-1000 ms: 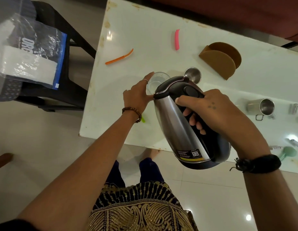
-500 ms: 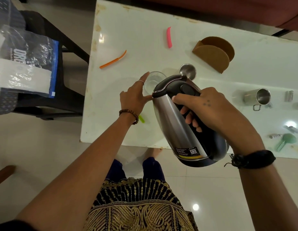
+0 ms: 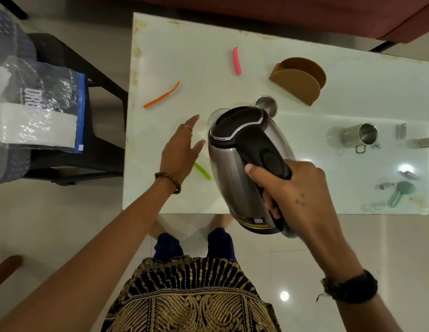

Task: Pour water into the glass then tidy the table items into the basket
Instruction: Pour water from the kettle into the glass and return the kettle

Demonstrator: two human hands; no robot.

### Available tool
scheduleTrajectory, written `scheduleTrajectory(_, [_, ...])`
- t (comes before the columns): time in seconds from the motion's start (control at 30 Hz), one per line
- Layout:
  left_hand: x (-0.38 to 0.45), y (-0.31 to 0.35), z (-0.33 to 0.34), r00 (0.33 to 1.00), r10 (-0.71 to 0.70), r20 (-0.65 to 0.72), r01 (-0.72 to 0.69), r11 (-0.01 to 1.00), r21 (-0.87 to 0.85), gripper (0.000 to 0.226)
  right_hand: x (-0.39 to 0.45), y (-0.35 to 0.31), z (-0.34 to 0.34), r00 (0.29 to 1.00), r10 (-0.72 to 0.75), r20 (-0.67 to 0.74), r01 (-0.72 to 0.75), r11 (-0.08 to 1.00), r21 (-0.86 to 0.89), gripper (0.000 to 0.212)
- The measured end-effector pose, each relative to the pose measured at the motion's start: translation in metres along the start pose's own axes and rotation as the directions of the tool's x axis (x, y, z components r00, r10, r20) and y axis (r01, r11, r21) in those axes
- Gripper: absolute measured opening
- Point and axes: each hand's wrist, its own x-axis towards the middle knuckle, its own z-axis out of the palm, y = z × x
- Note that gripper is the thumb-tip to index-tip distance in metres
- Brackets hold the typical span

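Kettle [image 3: 242, 164] is tipping toward 11 o'clock, right hand [image 3: 295, 188] gripping its handle. Glass [image 3: 210, 121] is peeking out under the spout, right at 2 o'clock of the spread, empty left hand [image 3: 180, 149].

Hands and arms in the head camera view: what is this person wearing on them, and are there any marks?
Both forearms are bare, with no sleeves in view. The left hand has a thin ring on one finger and a brown beaded bracelet at the wrist. The right hand shows a small cluster of dark dots on its back, and a black woven wristband with loose thread ends.
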Motion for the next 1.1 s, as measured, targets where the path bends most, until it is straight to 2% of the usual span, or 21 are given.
scheduleTrajectory(0.07, [-0.019, -0.004, -0.025, 0.997, 0.049, -0.065, -0.052, 0.998, -0.042, 0.033, -0.016, -0.011, 0.010, 0.999, -0.037, -0.004, 0.037, 0.999, 0.040, 0.042])
scheduleTrajectory(0.13, [-0.040, -0.008, -0.054, 0.985, 0.111, -0.133, -0.114, 0.993, -0.015, 0.020, -0.029, -0.026, 0.023, 0.997, -0.079, 0.002, 0.078, 0.993, 0.086, 0.049])
scheduleTrajectory(0.27, [-0.077, -0.021, -0.121, 0.978, 0.080, -0.193, -0.087, 0.996, -0.025, 0.017, -0.048, -0.066, 0.062, 0.984, -0.172, 0.044, 0.163, 0.972, 0.172, 0.053])
scheduleTrajectory(0.37, [-0.096, -0.039, -0.173, 0.955, 0.047, -0.291, -0.065, 0.997, -0.052, 0.017, -0.055, -0.101, 0.097, 0.961, -0.253, 0.110, 0.221, 0.945, 0.239, 0.050])
scheduleTrajectory(0.5, [-0.113, -0.077, -0.242, 0.866, 0.037, -0.499, -0.004, 0.998, 0.066, 0.014, -0.058, -0.149, 0.151, 0.919, -0.353, 0.174, 0.274, 0.892, 0.360, 0.056])
scheduleTrajectory(0.57, [-0.117, -0.106, -0.274, 0.804, 0.017, -0.594, 0.071, 0.989, 0.126, 0.014, -0.056, -0.173, 0.180, 0.895, -0.401, 0.195, 0.286, 0.853, 0.437, 0.055])
scheduleTrajectory(0.67, [-0.121, -0.158, -0.311, 0.728, -0.094, -0.679, 0.219, 0.970, 0.101, 0.019, -0.055, -0.207, 0.226, 0.857, -0.477, 0.193, 0.317, 0.784, 0.533, 0.048])
scheduleTrajectory(0.77, [-0.122, -0.210, -0.341, 0.688, -0.223, -0.691, 0.377, 0.923, 0.078, 0.029, -0.051, -0.236, 0.279, 0.833, -0.526, 0.175, 0.325, 0.719, 0.614, 0.036])
scheduleTrajectory(0.83, [-0.118, -0.236, -0.356, 0.706, -0.278, -0.651, 0.445, 0.890, 0.102, 0.040, -0.046, -0.251, 0.315, 0.824, -0.543, 0.161, 0.330, 0.692, 0.642, 0.032])
scheduleTrajectory(0.93, [-0.105, -0.269, -0.376, 0.747, -0.348, -0.566, 0.472, 0.877, 0.084, 0.051, -0.033, -0.267, 0.368, 0.842, -0.524, 0.130, 0.333, 0.694, 0.639, 0.037])
scheduleTrajectory(1.03, [-0.094, -0.287, -0.387, 0.695, -0.537, -0.477, 0.554, 0.824, -0.121, 0.050, -0.019, -0.275, 0.413, 0.865, -0.492, 0.100, 0.330, 0.708, 0.624, 0.037])
scheduleTrajectory(1.1, [-0.089, -0.290, -0.390, 0.660, -0.616, -0.430, 0.531, 0.788, -0.312, 0.046, -0.012, -0.277, 0.439, 0.878, -0.473, 0.078, 0.326, 0.708, 0.626, 0.033])
